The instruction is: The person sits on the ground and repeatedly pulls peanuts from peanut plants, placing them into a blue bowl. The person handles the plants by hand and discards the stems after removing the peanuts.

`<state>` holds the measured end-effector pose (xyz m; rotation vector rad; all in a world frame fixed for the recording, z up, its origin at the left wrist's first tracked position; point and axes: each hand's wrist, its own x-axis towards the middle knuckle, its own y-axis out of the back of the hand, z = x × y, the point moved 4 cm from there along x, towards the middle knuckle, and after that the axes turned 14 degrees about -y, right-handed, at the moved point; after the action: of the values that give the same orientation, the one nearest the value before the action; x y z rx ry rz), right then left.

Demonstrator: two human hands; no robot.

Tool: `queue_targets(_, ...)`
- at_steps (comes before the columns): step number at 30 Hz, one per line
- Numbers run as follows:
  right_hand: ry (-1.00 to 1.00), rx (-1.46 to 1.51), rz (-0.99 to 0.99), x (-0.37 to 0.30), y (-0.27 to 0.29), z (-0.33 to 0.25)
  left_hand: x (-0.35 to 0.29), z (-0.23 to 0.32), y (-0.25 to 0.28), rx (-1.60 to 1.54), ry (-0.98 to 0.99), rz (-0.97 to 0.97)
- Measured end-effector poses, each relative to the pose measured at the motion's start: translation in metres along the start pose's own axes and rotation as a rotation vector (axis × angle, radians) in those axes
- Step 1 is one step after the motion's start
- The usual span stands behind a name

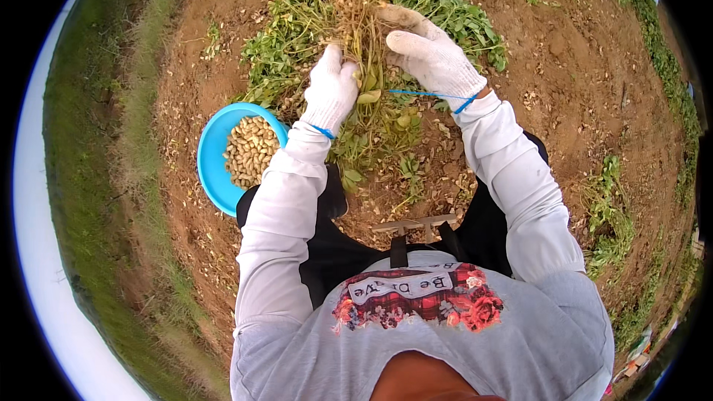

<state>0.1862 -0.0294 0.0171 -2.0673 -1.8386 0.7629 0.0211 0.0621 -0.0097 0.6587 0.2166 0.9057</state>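
My left hand (331,90), in a white work glove, is closed around the stems of an uprooted peanut plant (367,56). The plant's tangled brown roots point away from me, and its leaves hang toward my legs. Beside the roots is my right hand (432,50), gloved too, with thumb and fingers spread apart; its fingertips reach the edge of the root tangle. Whether they touch a pod is unclear. A light blue basin (213,163) stands left of my left forearm, partly filled with peanuts in their shells (249,151).
More leafy peanut plants (464,18) lie heaped beyond my hands. Brown soil (564,82) with dry leaf bits surrounds me. Under me is part of a low wooden stool (414,223). Tall grass (96,141) borders the left side, and loose plants (610,215) lie at right.
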Motion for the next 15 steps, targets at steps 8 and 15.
queue_targets(8,-0.194,-1.092,0.099,-0.029,-0.012,0.009,0.010,-0.024,0.014,-1.560,0.176,0.132)
queue_targets(15,-0.137,-0.919,-0.082,-0.024,-0.019,0.041,0.001,-0.003,0.029,-1.648,-0.096,-0.003)
